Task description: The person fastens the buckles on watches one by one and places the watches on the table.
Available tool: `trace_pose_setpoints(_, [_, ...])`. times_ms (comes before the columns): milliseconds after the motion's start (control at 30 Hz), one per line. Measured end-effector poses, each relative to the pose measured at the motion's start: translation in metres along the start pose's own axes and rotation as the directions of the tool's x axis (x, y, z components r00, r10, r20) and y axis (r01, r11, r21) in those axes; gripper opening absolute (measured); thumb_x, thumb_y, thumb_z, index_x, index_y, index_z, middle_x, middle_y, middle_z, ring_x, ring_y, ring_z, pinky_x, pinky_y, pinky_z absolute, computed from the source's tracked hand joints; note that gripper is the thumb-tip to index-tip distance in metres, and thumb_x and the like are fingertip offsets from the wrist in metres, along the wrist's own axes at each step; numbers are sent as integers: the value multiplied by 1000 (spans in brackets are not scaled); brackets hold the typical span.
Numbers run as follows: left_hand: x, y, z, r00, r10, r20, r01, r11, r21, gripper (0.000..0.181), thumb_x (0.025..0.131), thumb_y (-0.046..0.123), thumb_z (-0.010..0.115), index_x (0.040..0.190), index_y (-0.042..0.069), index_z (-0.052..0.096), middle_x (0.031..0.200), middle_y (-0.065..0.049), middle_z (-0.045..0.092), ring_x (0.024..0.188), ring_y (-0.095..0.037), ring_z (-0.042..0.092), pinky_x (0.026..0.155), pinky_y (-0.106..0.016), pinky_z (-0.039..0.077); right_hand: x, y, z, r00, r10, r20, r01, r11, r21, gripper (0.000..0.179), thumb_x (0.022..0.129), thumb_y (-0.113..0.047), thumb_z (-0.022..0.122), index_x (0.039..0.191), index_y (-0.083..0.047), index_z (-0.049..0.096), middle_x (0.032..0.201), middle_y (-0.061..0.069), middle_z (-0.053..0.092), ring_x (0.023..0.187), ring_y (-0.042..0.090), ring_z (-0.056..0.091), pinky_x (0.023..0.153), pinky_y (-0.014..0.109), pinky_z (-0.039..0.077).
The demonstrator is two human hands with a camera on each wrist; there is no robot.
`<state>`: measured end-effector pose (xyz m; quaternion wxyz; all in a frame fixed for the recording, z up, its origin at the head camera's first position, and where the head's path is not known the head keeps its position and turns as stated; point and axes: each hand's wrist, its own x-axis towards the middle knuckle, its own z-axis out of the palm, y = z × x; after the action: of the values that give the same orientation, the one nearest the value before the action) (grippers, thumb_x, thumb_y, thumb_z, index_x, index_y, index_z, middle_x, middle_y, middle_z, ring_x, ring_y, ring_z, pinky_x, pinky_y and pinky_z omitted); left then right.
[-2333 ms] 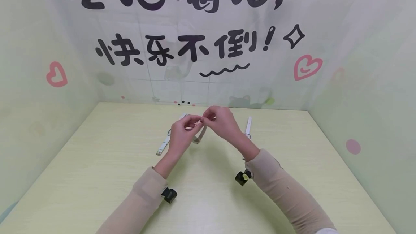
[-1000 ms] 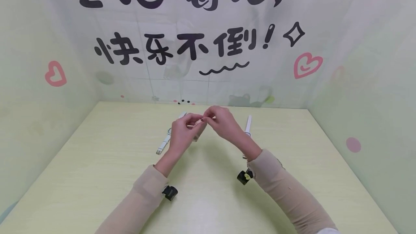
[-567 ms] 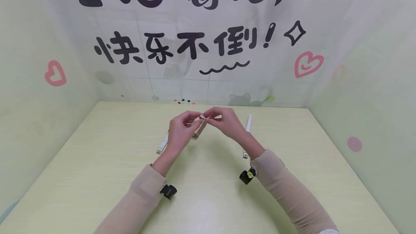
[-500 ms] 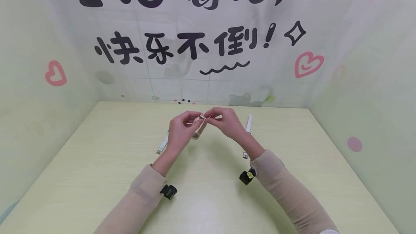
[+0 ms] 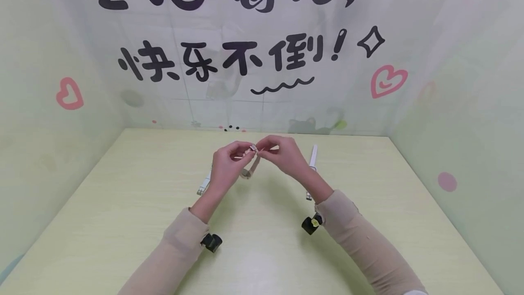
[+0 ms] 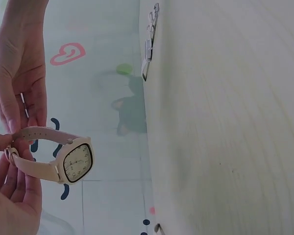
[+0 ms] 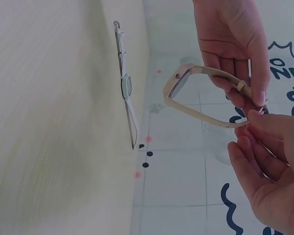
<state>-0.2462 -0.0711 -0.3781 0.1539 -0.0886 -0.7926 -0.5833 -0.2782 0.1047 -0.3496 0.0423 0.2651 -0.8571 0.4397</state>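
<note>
A pale beige wristwatch [image 6: 78, 162] with a rounded-square dial hangs above the table, its strap bent into a loop. My left hand [image 5: 226, 164] grips the buckle end between thumb and fingers. Across from it, my right hand [image 5: 287, 156] pinches the tip of the strap with the holes. In the right wrist view, the strap tip [image 7: 237, 125] meets the buckle right at the fingertips, which partly cover both. The dial dangles below my hands in the head view.
A white watch [image 5: 204, 184] lies flat on the table, partly behind my left hand. Another white watch [image 5: 313, 156] lies to the right, beside my right forearm. The pale wooden table [image 5: 254, 258] ends at a printed back wall [image 5: 229, 113].
My hands have shifted a little, and the buckle now shows between the fingertips. The dial below has swung slightly. Both hands keep hold of the watch strap.
</note>
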Motion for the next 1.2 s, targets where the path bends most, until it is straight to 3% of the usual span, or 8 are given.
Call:
trace_pose_setpoints(200, [1,1,1,1000,12,-9,-12,999,40,20,91,16,74,107,5,74,99,-13,75,88,-22,70,76,-20,60,-1,-11,-1,985,-151,-84,144,987,-75,12,91,-13,73,100,-5,71,98,8,73,94,19,71,88,29,60])
trace_pose_setpoints(333, [1,2,2,1000,28,-12,-26,995,92,22,91,19,74,108,5,74,100,-12,76,90,-22,71,77,-26,62,-2,-16,0,976,-201,-80,183,966,-185,11,90,-13,75,97,-6,72,96,6,72,96,19,71,90,29,60])
trace_pose_setpoints(533, [-1,1,4,999,42,-12,-40,989,139,26,91,27,74,107,7,74,100,-10,76,90,-22,71,76,-31,63,-2,-18,4,983,-167,-74,145,958,-246,7,91,-11,73,96,-6,73,95,6,71,95,20,71,88,29,60])
trace_pose_setpoints(900, [-3,0,9,996,92,-12,-90,988,127,23,92,22,72,110,8,72,102,-9,75,92,-21,71,73,-29,63,0,-11,5,993,-50,-111,43,997,-64,8,92,-8,70,95,-1,70,95,12,71,91,23,70,87,33,61])
trace_pose_setpoints(1200, [-2,0,11,993,115,-28,-110,983,147,18,92,17,72,107,7,71,102,-9,75,90,-21,70,71,-30,63,1,-8,6,992,-17,-124,15,1000,-17,9,93,-9,69,96,0,70,95,13,71,90,22,68,85,30,62])
